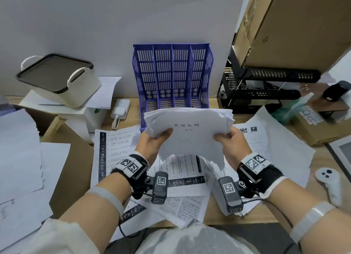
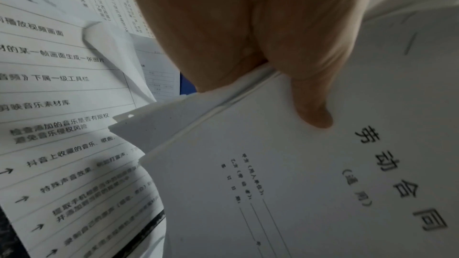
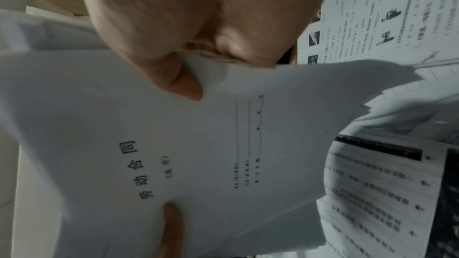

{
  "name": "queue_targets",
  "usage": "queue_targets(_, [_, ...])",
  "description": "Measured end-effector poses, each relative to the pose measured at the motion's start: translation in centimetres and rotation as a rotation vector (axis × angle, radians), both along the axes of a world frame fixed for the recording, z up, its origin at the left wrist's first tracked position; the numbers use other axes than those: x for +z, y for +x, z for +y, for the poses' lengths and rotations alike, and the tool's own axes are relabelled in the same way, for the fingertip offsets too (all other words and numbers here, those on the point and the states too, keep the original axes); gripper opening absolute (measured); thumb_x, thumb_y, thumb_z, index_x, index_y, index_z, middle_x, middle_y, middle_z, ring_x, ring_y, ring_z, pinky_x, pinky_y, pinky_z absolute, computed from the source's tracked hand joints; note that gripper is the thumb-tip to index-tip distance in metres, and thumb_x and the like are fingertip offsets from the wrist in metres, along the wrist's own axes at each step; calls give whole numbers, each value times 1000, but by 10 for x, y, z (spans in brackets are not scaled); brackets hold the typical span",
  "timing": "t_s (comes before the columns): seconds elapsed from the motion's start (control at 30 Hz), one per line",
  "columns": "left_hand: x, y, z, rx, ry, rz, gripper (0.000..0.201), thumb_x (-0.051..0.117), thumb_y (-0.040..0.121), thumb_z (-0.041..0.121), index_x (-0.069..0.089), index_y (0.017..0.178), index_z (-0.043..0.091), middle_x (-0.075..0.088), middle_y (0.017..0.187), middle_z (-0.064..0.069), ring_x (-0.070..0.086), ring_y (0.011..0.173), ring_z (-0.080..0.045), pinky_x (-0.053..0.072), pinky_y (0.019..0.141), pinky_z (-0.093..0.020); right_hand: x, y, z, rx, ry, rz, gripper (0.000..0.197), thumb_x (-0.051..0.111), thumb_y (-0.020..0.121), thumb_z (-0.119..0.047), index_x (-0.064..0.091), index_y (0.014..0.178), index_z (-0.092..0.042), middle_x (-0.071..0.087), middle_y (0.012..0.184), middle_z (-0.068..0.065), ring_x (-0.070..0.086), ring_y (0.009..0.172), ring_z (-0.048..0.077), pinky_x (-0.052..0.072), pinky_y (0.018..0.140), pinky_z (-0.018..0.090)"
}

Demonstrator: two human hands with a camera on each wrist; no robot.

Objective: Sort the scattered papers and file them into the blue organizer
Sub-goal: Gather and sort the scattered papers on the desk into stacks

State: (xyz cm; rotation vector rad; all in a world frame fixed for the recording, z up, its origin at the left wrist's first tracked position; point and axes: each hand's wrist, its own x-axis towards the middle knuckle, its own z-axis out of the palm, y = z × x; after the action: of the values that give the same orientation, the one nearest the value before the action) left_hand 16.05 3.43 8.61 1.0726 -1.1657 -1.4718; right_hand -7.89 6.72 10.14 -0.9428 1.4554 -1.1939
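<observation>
**Holding a paper stack in front of the blue organizer**

Gripping from both sides, the left hand (image 1: pixel 152 142) and right hand (image 1: pixel 232 142) hold one stack of papers (image 1: pixel 190 134) above the counter (image 1: pixel 252 213). Each grip is closed on the stack, thumb on the printed top sheet and fingers hidden beneath. The stack hangs just in front of the blue organizer (image 1: pixel 171 77), covering its lower front edge; the organizer stands upright against the wall, and its four slots appear to hold nothing.

Surroundings: loose printed sheets (image 1: pixel 115 149) lie scattered on the counter under and beside the hands. To the left stand a white basket (image 1: pixel 58 78) with a dark rim, set on a white box, and a white charger (image 1: pixel 120 110) with its cable. To the right are a black rack (image 1: pixel 256 86), a large cardboard box (image 1: pixel 296 25) above it, and a white handheld controller (image 1: pixel 328 183) near the right forearm.

View differences: the left wrist view shows the left thumb (image 2: pixel 308 93) pressed on the top sheet and the stepped edges of several sheets (image 2: pixel 174 125) below it, which the head view barely resolves. The right wrist view shows the right thumb (image 3: pixel 174 77) on the same sheet, with the opposite thumb (image 3: pixel 171 227) at the far edge. Neither wrist view shows the organizer clearly.
</observation>
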Motion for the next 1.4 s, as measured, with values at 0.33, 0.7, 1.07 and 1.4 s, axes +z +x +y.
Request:
queue_targets(0.33, [-21, -6, 0, -40, 152, 68, 51, 76, 84, 6, 59, 132, 10, 70, 125, -14, 67, 117, -27, 53, 101, -42, -25, -2, 0, -82, 161, 96, 45, 61, 57, -13, 70, 101, -22, 66, 105, 21, 61, 101, 39, 49, 93, 57])
queue_targets(0.7, [-18, -20, -10, -134, 145, -47, 50, 86, 76, 25, 67, 122, 20, 72, 122, -9, 66, 118, -30, 47, 107, -54, -26, -13, 14, -186, 231, 81, 27, 60, 51, -11, 62, 77, -15, 58, 79, 5, 53, 85, 28, 45, 73, 38])
queue_targets(1.07, [11, -26, -20, -83, 15, -32, 41, 86, 73, 27, 74, 108, 11, 74, 112, -16, 69, 103, -28, 52, 100, -54, 2, -24, 16, -111, -60, 50, 38, 56, 65, -6, 67, 97, -24, 64, 91, 3, 57, 88, 19, 47, 78, 38])
queue_targets(1.4, [19, -42, -22, 0, -28, -37, 13, 83, 78, 15, 76, 89, 14, 75, 90, -7, 69, 85, -18, 58, 82, -36, -7, -32, 12, -172, -105, -91, 33, 54, 76, 5, 65, 103, -12, 68, 95, -4, 62, 92, 13, 48, 78, 24])
